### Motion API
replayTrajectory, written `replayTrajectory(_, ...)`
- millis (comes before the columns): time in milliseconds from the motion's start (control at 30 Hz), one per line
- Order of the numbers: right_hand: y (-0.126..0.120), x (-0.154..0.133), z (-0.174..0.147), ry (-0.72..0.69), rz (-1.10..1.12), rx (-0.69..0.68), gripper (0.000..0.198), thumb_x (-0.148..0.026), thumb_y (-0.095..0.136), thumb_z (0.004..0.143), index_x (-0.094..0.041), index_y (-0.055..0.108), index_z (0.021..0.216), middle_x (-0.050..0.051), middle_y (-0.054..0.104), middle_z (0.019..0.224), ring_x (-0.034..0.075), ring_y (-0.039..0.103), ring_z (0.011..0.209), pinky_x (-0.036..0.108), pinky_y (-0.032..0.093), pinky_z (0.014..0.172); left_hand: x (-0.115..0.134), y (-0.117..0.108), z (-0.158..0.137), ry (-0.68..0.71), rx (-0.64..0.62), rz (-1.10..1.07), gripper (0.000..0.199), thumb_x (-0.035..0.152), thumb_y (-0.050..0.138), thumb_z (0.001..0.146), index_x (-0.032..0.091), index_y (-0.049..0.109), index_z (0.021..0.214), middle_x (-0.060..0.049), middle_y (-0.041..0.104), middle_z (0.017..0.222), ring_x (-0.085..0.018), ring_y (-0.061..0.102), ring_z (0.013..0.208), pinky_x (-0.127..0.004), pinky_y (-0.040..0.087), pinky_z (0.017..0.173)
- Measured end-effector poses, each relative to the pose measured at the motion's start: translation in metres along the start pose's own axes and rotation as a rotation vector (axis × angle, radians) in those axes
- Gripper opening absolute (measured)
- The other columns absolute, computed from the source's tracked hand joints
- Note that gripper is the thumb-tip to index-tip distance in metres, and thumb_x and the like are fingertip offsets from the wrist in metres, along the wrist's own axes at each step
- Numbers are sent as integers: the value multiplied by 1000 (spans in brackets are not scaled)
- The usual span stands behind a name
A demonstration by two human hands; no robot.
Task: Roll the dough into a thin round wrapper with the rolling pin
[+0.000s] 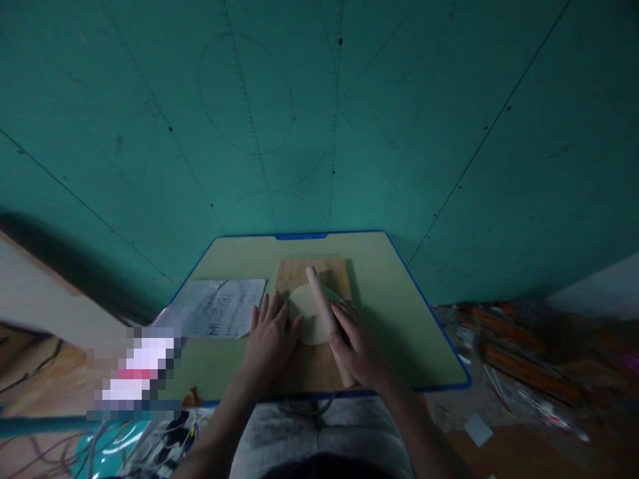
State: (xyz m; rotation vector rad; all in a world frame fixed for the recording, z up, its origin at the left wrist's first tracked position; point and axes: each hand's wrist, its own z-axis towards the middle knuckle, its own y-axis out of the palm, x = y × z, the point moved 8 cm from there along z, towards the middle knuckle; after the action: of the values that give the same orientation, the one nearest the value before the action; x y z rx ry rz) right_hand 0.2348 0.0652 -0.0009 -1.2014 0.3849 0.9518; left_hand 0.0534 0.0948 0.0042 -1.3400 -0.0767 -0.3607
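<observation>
A round, flat, pale sheet of dough (302,307) lies on a wooden board (292,268). Across its right part slants a wooden rolling pin (319,293), its far end past the dough and its near end by the table's front edge. My right hand (357,346) is closed on the pin from the right side, thumb and fingers at its middle. My left hand (271,336) is open with fingers spread at the left edge of the dough and board. Its thumb reaches the dough's edge; whether it presses there I cannot tell.
The board rests on a pale table (389,299) with a blue rim, against a green wall (309,133). A written paper sheet (224,306) lies left of the board. Cables and a teal bag (107,446) are lower left; orange and plastic clutter (529,372) covers the floor right.
</observation>
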Motion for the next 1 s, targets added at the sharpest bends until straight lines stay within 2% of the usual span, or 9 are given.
replayTrajectory(100, 0, 0, 0, 4, 9, -15, 52, -29, 45, 98, -16, 48, 149, 16, 51, 151, 29, 40, 145, 56, 33, 120, -3, 1, -1, 7, -9, -41, 50, 43, 41, 101, 12, 54, 139, -18, 47, 154, -33, 35, 148, -57, 33, 118)
replayTrajectory(233, -3, 0, -1, 6, 15, -2, 53, -29, 47, 98, -21, 46, 150, 14, 51, 151, 28, 40, 145, 55, 35, 119, -6, -8, -18, -19, 7, -7, 46, 41, 42, 100, 15, 59, 134, -16, 49, 152, -35, 33, 149, -61, 31, 118)
replayTrajectory(467, 0, -4, -1, -9, -67, 12, 56, -25, 46, 95, -20, 45, 150, 14, 53, 149, 30, 41, 144, 58, 34, 118, 13, -9, -46, 40, 45, 17, 42, 37, 46, 99, 16, 61, 133, -17, 51, 151, -35, 36, 147, -61, 34, 117)
replayTrajectory(567, 3, -15, 3, 39, -202, 9, 59, -22, 48, 91, -14, 45, 150, 18, 51, 150, 36, 33, 148, 65, 26, 120, 2, -10, -53, 26, 56, -66, 41, 38, 46, 99, 23, 61, 134, -12, 53, 149, -33, 39, 146, -59, 38, 116)
replayTrajectory(667, 12, -37, 11, 39, -259, -51, 66, -17, 50, 88, -11, 38, 153, 20, 48, 152, 39, 31, 148, 67, 21, 120, -16, -29, -55, 12, 131, -176, 40, 40, 42, 101, 24, 63, 131, -10, 56, 146, -32, 38, 147, -57, 40, 116)
replayTrajectory(767, 28, -60, 19, 16, -223, -154, 74, -17, 49, 87, -13, 28, 157, 20, 44, 155, 37, 36, 146, 65, 26, 119, -25, -49, -30, 26, 196, -260, 47, 42, 36, 102, 18, 58, 137, -13, 53, 150, -29, 35, 149, -52, 37, 118)
replayTrajectory(833, 38, -69, 23, 32, -207, -188, 77, -16, 50, 85, -10, 25, 158, 22, 38, 157, 38, 32, 148, 63, 27, 119, -19, -48, 4, 70, 151, -298, 51, 41, 30, 104, 16, 53, 142, -14, 49, 153, -25, 38, 147, -48, 37, 118)
replayTrajectory(933, 51, -79, 25, 41, -187, -211, 80, -12, 50, 81, -4, 26, 156, 25, 27, 162, 38, 19, 152, 61, 27, 120, 7, -27, 63, 197, 5, -289, 52, 37, 26, 105, 13, 51, 143, -14, 43, 157, -24, 35, 149, -44, 37, 118)
replayTrajectory(1000, 58, -87, 24, 33, -165, -255, 78, -11, 50, 80, -2, 30, 154, 26, 23, 163, 37, 13, 154, 59, 25, 122, 19, -7, 93, 258, -69, -219, 48, 34, 29, 104, 15, 56, 139, -13, 48, 155, -24, 36, 148, -47, 34, 119)
